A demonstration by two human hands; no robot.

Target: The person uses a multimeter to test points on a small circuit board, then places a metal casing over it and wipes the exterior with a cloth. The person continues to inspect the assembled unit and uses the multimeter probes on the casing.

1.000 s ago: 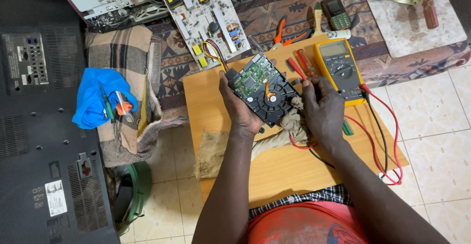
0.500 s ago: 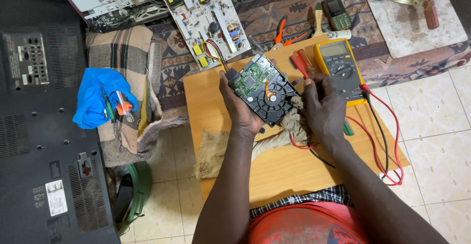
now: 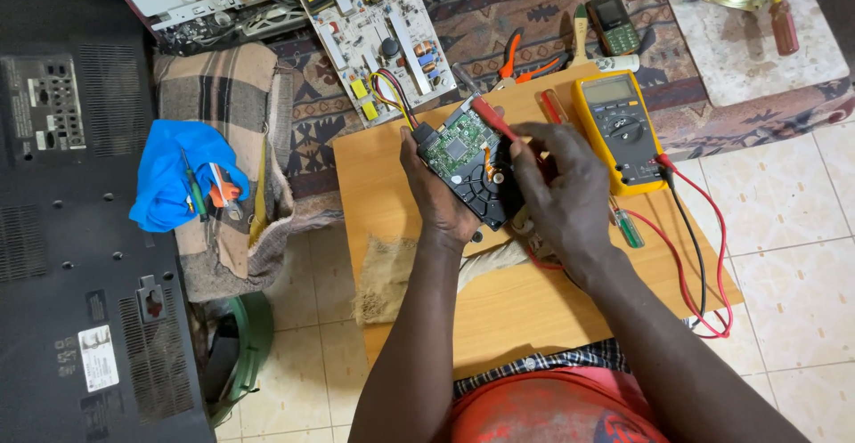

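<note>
1. Hard drive (image 3: 468, 162) sits in my left hand (image 3: 436, 195), circuit board facing up, lifted just above the wooden board (image 3: 525, 300). My fingers wrap its near edge and my thumb presses along the left side, so it is clamped firmly.

2. Right hand (image 3: 561, 189) pinches the red probe (image 3: 492, 118) between thumb and fingertips. A second ago this probe lay lower and further right, nearer the yellow meter (image 3: 621, 131); now its tip has come up and over to the upper edge of the drive's green board, touching or just above it. I cannot tell which.

3. That shift reads to me as going from merely holding the probe to placing it on a contact point, so a reading looks close.

4. Drive itself has barely moved since then; my left hand keeps it tilted the same way, with the coloured wires (image 3: 392, 91) running off its top corner toward the white circuit board (image 3: 374, 24) on the carpet.

5. Red and black leads (image 3: 690, 229) loop from the meter across the wooden board's right side.

6. Orange-handled pliers (image 3: 517, 60) and a small phone (image 3: 612, 23) lie beyond, untouched. A blue cloth (image 3: 174, 176) with small tools rests on the checked blanket (image 3: 214, 105) to my left.
</note>
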